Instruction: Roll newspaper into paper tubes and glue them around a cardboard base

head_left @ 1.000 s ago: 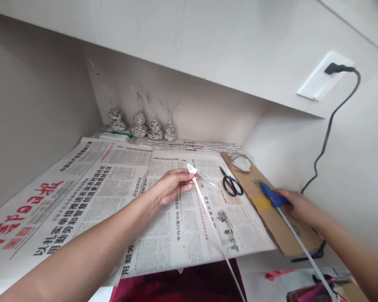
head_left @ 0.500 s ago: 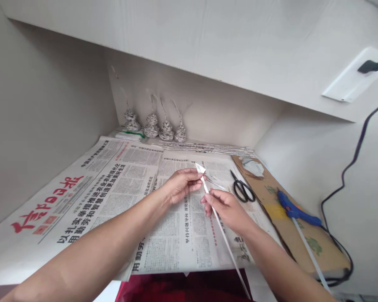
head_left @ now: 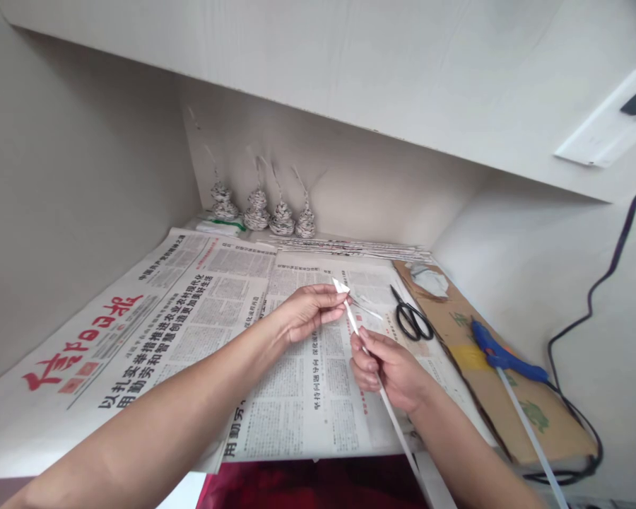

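A long, thin white rolled paper tube slants from the table's front edge up to both hands. Its upper end widens into a flat pointed corner of paper. My left hand pinches the tube just below that corner. Lower down, my right hand has its fingers wrapped round the tube, thumb on top. Beneath both hands lie printed newspaper sheets. Black-handled scissors rest to the right of the hands, and thin pale strips lie just beyond them.
Several woven paper gourd shapes stand at the back wall beside a bundle of thin paper rods. On the right, a blue glue gun with a white stick lies on cardboard. Its black cord hangs nearby. A cabinet panel overhangs the back.
My right hand has slid down the tube, away from my left hand, and its fingers have closed further round it. My left hand keeps its pinch near the tip.
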Action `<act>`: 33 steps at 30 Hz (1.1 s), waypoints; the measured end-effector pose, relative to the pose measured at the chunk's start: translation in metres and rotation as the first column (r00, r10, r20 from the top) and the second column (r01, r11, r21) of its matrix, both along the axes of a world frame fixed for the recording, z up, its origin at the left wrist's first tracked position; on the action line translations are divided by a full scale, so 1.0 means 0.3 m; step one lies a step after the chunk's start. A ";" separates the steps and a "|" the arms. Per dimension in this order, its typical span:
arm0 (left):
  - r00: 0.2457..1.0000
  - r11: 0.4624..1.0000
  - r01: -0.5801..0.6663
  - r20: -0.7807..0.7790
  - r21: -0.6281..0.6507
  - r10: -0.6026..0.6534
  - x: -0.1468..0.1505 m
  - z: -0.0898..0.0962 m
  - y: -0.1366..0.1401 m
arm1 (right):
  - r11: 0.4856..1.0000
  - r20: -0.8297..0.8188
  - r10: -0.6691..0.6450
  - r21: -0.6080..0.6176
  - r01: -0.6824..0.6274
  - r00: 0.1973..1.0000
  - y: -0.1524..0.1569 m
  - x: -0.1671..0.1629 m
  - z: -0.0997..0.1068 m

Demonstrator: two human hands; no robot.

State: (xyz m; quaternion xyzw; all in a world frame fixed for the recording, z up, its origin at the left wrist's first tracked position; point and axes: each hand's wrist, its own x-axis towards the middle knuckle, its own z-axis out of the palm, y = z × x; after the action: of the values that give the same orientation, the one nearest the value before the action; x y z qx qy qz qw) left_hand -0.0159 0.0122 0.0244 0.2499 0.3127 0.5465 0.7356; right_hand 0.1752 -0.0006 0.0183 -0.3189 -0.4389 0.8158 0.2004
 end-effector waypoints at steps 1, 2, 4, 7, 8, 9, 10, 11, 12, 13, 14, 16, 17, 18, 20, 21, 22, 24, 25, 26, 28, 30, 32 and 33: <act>1.000 1.000 -0.004 0.005 -0.003 0.004 0.000 -0.002 0.001 | 0.999 0.014 -0.019 0.047 0.019 1.000 -0.004 0.000 -0.006; 1.000 1.000 -0.008 0.009 -0.004 0.008 -0.001 -0.003 0.001 | 0.995 0.028 -0.041 0.096 0.038 0.999 -0.009 0.001 -0.011; 1.000 1.000 -0.014 0.009 -0.009 0.014 -0.001 -0.002 0.002 | 0.984 0.050 -0.071 0.165 0.062 0.996 -0.013 0.002 -0.018; 1.000 1.000 -0.006 -0.007 -0.014 0.006 -0.002 0.002 0.000 | 0.992 0.034 -0.042 0.124 0.037 0.999 -0.010 0.004 -0.021; 1.000 1.000 -0.003 -0.013 -0.014 0.003 -0.002 0.004 -0.001 | 0.996 0.017 -0.018 0.089 0.016 1.000 -0.006 0.004 -0.021; 1.000 1.000 -0.002 -0.019 -0.012 0.002 -0.002 0.006 -0.001 | 0.998 0.001 0.001 0.061 -0.001 1.000 -0.003 0.005 -0.021; 1.000 1.000 -0.002 -0.023 -0.008 0.002 -0.002 0.007 -0.002 | 0.999 -0.009 0.011 0.047 -0.011 1.000 0.001 0.005 -0.021; 1.000 1.000 -0.003 -0.028 -0.005 0.003 -0.002 0.008 -0.003 | 0.999 -0.008 0.013 0.048 -0.012 1.000 0.003 0.004 -0.021; 0.999 1.000 -0.005 -0.032 -0.003 0.004 -0.001 0.008 -0.003 | 0.998 0.006 0.006 0.060 -0.007 1.000 0.004 0.003 -0.021; 0.999 1.000 -0.007 -0.036 0.001 0.007 -0.001 0.008 -0.002 | 0.997 0.028 -0.005 0.079 0.003 1.000 0.005 0.001 -0.021; 0.999 1.000 -0.011 -0.040 0.007 0.011 -0.001 0.006 -0.002 | 0.995 0.055 -0.019 0.103 0.013 0.998 0.004 -0.002 -0.021; 0.999 1.000 -0.013 -0.051 0.024 0.015 -0.001 0.001 0.000 | 0.985 0.111 -0.052 0.169 0.033 0.992 0.001 -0.012 -0.019; 0.998 0.999 -0.010 -0.057 0.037 0.012 -0.001 -0.004 0.001 | 0.975 0.138 -0.075 0.219 0.043 0.988 0.001 -0.019 -0.017; 0.998 0.999 -0.001 -0.063 0.054 0.004 -0.001 -0.008 0.001 | 0.959 0.160 -0.102 0.279 0.054 0.982 0.001 -0.027 -0.015; 0.997 0.995 0.024 -0.071 0.092 -0.018 -0.001 -0.018 0.002 | 0.912 0.181 -0.164 0.403 0.079 0.970 0.006 -0.045 -0.011; 0.997 0.994 0.034 -0.072 0.108 -0.026 -0.002 -0.023 0.003 | 0.893 0.178 -0.186 0.440 0.091 0.966 0.011 -0.053 -0.009; 0.997 0.992 0.038 -0.070 0.121 -0.030 -0.002 -0.026 0.003 | 0.891 0.166 -0.193 0.443 0.102 0.967 0.017 -0.060 -0.006; 0.998 0.991 0.040 -0.061 0.131 -0.033 -0.005 -0.030 0.004 | 0.936 0.109 -0.147 0.338 0.103 0.983 0.032 -0.070 0.002; 0.998 0.991 0.041 -0.055 0.130 -0.035 -0.006 -0.031 0.004 | 0.968 0.061 -0.095 0.240 0.078 0.994 0.039 -0.073 0.007; 0.998 0.991 0.044 -0.046 0.127 -0.038 -0.007 -0.031 0.005 | 0.990 0.003 -0.037 0.135 0.036 0.999 0.046 -0.074 0.012; 0.998 0.992 0.051 -0.027 0.119 -0.048 -0.010 -0.029 0.005 | 0.998 -0.108 0.059 -0.020 -0.061 0.992 0.057 -0.074 0.021; 0.999 0.993 0.052 -0.012 0.107 -0.051 -0.011 -0.027 0.006 | 0.992 -0.132 0.102 -0.056 -0.110 0.986 0.060 -0.074 0.024; 0.999 0.994 0.048 -0.006 0.096 -0.047 -0.012 -0.027 0.007 | 0.997 -0.042 0.070 0.039 -0.068 0.997 0.055 -0.075 0.022; 0.999 0.995 0.044 -0.007 0.090 -0.044 -0.013 -0.026 0.008 | 0.989 0.036 0.027 0.142 -0.032 0.999 0.050 -0.076 0.020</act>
State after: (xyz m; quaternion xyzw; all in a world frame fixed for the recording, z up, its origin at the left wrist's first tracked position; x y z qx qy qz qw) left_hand -0.0197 0.0145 0.0165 0.2911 0.2841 0.5431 0.7346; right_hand 0.1523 0.0143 0.0243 -0.3110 -0.5042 0.7797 0.2029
